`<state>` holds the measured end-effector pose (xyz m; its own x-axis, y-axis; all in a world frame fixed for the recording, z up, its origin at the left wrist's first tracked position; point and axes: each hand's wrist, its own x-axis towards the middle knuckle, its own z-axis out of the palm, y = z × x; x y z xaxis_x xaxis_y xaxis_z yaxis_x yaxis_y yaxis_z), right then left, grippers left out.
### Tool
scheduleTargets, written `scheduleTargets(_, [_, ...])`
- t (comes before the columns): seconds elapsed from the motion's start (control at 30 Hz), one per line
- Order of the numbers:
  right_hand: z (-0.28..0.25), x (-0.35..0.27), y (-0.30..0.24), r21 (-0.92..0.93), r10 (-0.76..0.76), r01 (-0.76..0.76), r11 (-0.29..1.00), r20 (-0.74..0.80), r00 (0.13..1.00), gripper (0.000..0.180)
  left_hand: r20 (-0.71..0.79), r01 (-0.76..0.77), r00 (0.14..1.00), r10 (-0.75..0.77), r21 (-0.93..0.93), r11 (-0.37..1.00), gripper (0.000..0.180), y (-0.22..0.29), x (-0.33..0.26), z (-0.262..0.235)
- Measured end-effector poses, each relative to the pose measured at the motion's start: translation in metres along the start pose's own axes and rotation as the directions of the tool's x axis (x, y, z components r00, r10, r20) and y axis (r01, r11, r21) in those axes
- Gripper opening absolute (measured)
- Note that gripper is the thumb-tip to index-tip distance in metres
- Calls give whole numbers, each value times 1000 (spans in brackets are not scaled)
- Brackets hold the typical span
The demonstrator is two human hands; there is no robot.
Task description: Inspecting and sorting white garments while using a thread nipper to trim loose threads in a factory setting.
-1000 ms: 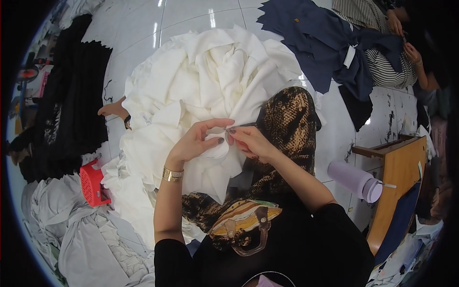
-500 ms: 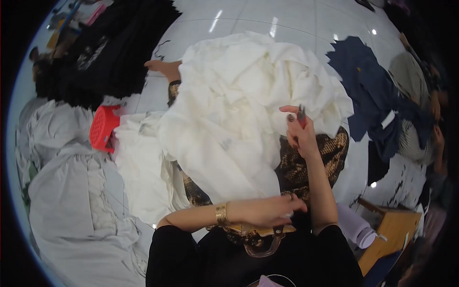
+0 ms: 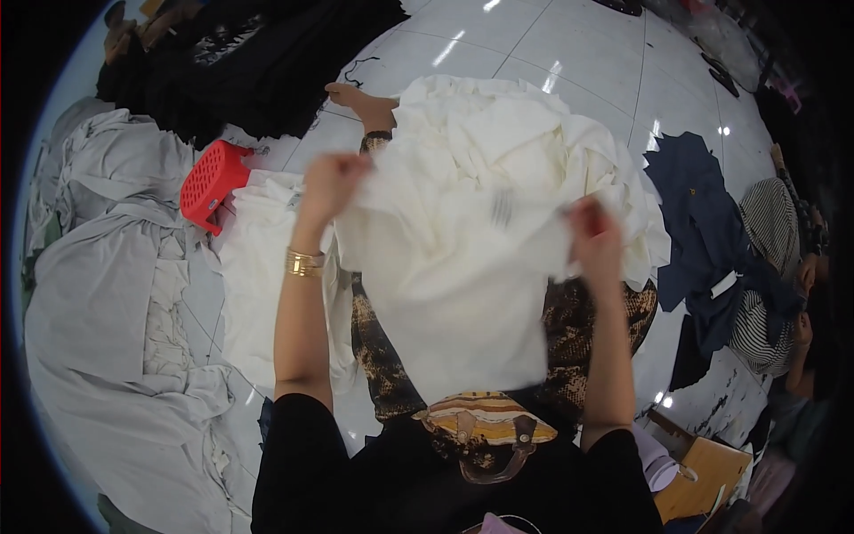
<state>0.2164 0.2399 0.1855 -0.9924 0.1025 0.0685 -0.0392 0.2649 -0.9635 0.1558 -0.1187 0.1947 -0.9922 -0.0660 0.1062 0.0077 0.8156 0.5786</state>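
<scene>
A white garment (image 3: 454, 298) is stretched out over my lap between my hands, with a small grey printed patch near its upper middle. My left hand (image 3: 336, 185), with a gold bracelet at the wrist, is closed on its upper left corner. At the opposite corner my right hand (image 3: 596, 238) is closed too, blurred by motion. A dark tip and a reddish patch show at its fingers; whether the snips are still there is unclear. Beyond the held garment, a heap of white cloth (image 3: 480, 111) lies over my legs.
A red plastic stool (image 3: 213, 185) stands at the left beside white garments (image 3: 258, 311). Grey cloth (image 3: 98, 311) covers the far left, black cloth (image 3: 240, 62) the upper left. Navy cloth (image 3: 689, 214), a lilac bottle (image 3: 654, 463) and a wooden box (image 3: 707, 472) are at the right.
My left hand has moved from near my waist up to the garment's left corner. My right hand, earlier raised with red-handled snips, has closed at the other corner. The garment is now spread out.
</scene>
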Motion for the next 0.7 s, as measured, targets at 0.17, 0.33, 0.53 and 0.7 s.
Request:
scheduleTargets(0.17, [-75, 21, -74, -35, -377, 480, 877, -671, 639, 8, -688, -587, 699, 196, -395, 707, 17, 94, -2, -64])
scheduleTargets(0.33, [-95, 7, -34, -104, -355, 387, 916, -657, 665, 7, -515, -532, 765, 388, -165, 830, 24, 96, -30, -30])
scheduleTargets(0.53, [-84, -51, 77, -18, 165, -188, 982, -404, 900, 10, 80, -54, 995, 62, -105, 993, 17, 37, -82, 27])
scheduleTargets(0.7, [-88, -53, 78, -190, -3, -98, 977, -473, 881, 13, -241, -233, 952, 189, -171, 957, 16, 59, -77, 48])
